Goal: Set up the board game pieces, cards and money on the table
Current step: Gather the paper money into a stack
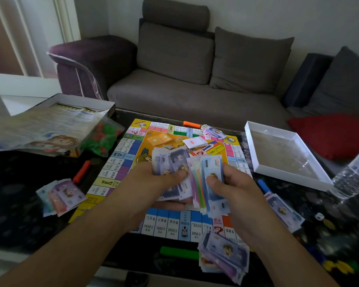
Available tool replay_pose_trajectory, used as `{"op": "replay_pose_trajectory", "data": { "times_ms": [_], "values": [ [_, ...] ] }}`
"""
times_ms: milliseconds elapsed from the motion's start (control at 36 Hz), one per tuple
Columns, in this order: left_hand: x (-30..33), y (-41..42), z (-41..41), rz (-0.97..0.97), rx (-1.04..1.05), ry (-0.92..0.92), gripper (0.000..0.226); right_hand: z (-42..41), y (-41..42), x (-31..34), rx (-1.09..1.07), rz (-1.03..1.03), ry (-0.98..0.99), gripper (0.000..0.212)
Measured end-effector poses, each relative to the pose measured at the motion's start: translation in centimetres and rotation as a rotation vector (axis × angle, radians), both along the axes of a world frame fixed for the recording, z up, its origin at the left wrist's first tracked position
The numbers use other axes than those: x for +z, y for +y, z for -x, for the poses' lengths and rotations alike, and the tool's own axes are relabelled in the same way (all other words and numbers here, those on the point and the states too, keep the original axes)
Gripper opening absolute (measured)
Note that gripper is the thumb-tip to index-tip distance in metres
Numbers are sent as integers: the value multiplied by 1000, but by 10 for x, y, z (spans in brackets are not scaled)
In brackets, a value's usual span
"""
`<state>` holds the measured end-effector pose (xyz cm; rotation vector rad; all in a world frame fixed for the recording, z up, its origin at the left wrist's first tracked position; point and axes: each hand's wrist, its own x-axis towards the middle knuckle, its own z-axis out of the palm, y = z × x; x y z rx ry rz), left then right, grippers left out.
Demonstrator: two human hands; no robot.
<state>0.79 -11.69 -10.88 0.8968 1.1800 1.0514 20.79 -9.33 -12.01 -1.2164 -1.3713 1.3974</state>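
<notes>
Here, above the colourful square game board [133,154], the left hand [153,179] pinches purple paper banknotes [174,162] while the right hand [234,183] grips the mixed-colour note stack [209,175]; peel single notes toward 9 o'clock, thumbs firm.

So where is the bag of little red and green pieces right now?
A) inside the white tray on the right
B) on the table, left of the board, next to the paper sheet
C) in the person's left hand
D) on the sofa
B: the clear bag of red and green pieces lies on the table just off the board's left edge, beside the paper sheet; both hands hold paper money.
</notes>
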Motion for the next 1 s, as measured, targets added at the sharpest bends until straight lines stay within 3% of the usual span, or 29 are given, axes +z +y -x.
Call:
{"op": "replay_pose_trajectory", "data": {
  "times_ms": [167, 417, 722, 806, 889, 1000],
  "values": [
    [-4, -3, 3, 35, 111, -41, 18, 7, -6, -5, 104, 72, 75, 29],
    [1, -7, 37, 132, 90, -77, 26, 25, -7, -3, 25, 95, 37, 22],
    [6, -16, 185, 286, 439, 50, 16, 133, -9, -13, 264, 233, -293, 10],
    [4, -28, 219, 303, 504, 38, 33, 183, -11, -25, 292, 223, -322, 17],
    [1, -37, 240, 327, 532, 61, 24, 225, -12, -33, 308, 250, -358, 35],
    [-1, -39, 245, 280, 554, 53, 15, 252, -7, -43, 310, 244, -438, 26]
  ]
}}
